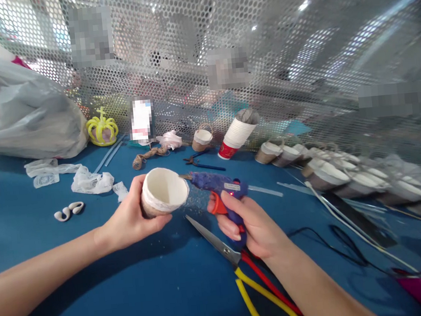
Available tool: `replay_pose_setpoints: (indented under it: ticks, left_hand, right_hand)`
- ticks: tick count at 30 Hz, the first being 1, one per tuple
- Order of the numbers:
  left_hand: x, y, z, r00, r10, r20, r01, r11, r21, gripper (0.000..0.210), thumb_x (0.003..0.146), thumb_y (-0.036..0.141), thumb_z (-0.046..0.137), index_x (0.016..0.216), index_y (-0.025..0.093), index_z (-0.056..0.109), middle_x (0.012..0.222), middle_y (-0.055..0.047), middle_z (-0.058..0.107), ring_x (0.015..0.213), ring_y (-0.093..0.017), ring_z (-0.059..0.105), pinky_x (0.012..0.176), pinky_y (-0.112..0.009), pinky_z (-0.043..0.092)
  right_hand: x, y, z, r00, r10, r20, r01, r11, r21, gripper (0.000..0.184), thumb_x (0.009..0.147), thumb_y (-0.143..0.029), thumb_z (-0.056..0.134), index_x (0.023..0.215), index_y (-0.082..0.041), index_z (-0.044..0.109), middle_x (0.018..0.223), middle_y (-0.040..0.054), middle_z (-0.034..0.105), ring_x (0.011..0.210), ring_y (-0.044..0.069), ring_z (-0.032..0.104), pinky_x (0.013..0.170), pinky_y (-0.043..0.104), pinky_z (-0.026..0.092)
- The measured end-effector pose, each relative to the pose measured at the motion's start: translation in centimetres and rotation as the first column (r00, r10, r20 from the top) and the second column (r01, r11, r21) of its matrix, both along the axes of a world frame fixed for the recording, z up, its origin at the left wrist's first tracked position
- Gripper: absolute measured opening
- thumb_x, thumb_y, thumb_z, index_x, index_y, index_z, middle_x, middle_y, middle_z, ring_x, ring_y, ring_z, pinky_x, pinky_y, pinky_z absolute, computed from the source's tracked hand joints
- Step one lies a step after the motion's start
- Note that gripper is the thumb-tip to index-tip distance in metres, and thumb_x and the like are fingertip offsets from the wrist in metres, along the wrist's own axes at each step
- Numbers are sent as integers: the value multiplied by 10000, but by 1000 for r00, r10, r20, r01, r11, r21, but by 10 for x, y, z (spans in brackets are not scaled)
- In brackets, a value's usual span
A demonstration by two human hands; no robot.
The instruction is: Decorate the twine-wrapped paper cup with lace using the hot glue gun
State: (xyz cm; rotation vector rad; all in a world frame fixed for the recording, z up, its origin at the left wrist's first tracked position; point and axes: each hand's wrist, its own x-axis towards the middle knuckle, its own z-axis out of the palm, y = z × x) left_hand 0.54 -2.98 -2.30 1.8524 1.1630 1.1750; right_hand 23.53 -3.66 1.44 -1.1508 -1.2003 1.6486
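Now | left fingers (158, 223) grip white-rimmed brown cup (165, 191) | right fingers (228, 226) grip glue gun (212, 181)

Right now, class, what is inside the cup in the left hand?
Inside the cup, gripped by the left hand, only its own white surface shows; no object is visible. Its near side hides part of the inside.

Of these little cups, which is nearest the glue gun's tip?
The white-rimmed cup in the left hand: the glue gun's tip is right beside it. The small handled cup, leaning stack and cups at right are farther off, unheld.
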Motion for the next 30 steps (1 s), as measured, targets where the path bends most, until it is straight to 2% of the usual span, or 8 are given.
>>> replay_pose_setpoints:
  ticks: [4, 7, 10, 13, 15, 18, 23, 30]
  left_hand:
    - [1, 1, -1, 1000, 16, -13, -16, 1000, 6, 596, 663, 281, 655, 1147, 176, 323, 1086, -87, 546, 987, -210, 571, 853, -335, 470]
    - [1, 2, -2, 999, 28, -33, -28, 1000, -7, 580, 662, 282, 658, 1132, 180, 334, 1077, -86, 555, 981, -212, 575, 846, -342, 470]
    - [2, 3, -3, 997, 29, -69, -30, 999, -16, 565, 663, 282, 655, 1122, 181, 341, 1064, -83, 562, 961, -213, 582, 831, -353, 472]
    - [2, 4, -5, 994, 26, -106, -28, 999, -18, 554, 666, 289, 650, 1119, 189, 348, 1057, -78, 568, 949, -219, 589, 825, -375, 472]
    - [2, 4, -5, 993, 17, -116, -19, 1000, -18, 552, 662, 279, 649, 1115, 189, 347, 1054, -82, 570, 947, -226, 591, 822, -388, 472]
    - [2, 3, -3, 993, -16, -118, 15, 1000, -13, 540, 661, 256, 642, 1107, 185, 345, 1053, -91, 571, 945, -230, 592, 818, -395, 475]
    - [1, 2, -1, 989, -106, -106, 102, 994, -43, 547, 647, 266, 663, 1095, 188, 360, 1040, -91, 577, 938, -234, 597, 802, -376, 490]
    - [1, 2, -2, 986, -121, -115, 116, 992, -49, 538, 647, 253, 659, 1089, 180, 361, 1029, -86, 577, 920, -220, 600, 794, -350, 500]
  right_hand:
    - [0, -2, 3, 980, -64, 186, 31, 985, 172, 337, 771, -479, 579, 714, -147, 593, 361, -47, 460, 323, 66, 372, 379, 217, 250]
    - [1, -5, 8, 918, -104, 381, -16, 954, 299, 335, 793, -467, 558, 670, -156, 585, 384, -31, 501, 358, 85, 434, 424, 232, 343]
    - [2, -8, 15, 797, -164, 581, -53, 940, 338, 361, 785, -462, 559, 572, -171, 544, 412, -9, 535, 399, 105, 496, 478, 243, 416]
    - [4, -10, 21, 718, -141, 681, -105, 946, 306, 383, 775, -455, 561, 512, -182, 508, 404, -6, 538, 389, 110, 508, 485, 246, 439]
    - [6, -9, 24, 710, -89, 698, -151, 950, 275, 394, 777, -456, 560, 497, -184, 502, 392, -9, 531, 380, 108, 501, 486, 247, 444]
    - [10, -6, 26, 745, -73, 663, -164, 943, 289, 414, 783, -485, 550, 504, -180, 515, 385, -9, 518, 385, 106, 491, 488, 250, 442]
    - [17, 2, 22, 822, -72, 566, -136, 939, 317, 345, 778, -485, 574, 670, -158, 578, 400, -24, 511, 373, 101, 460, 432, 242, 398]
    - [22, 3, 26, 811, 9, 585, -176, 957, 229, 325, 761, -458, 607, 673, -146, 584, 382, -38, 497, 353, 81, 436, 416, 221, 365]
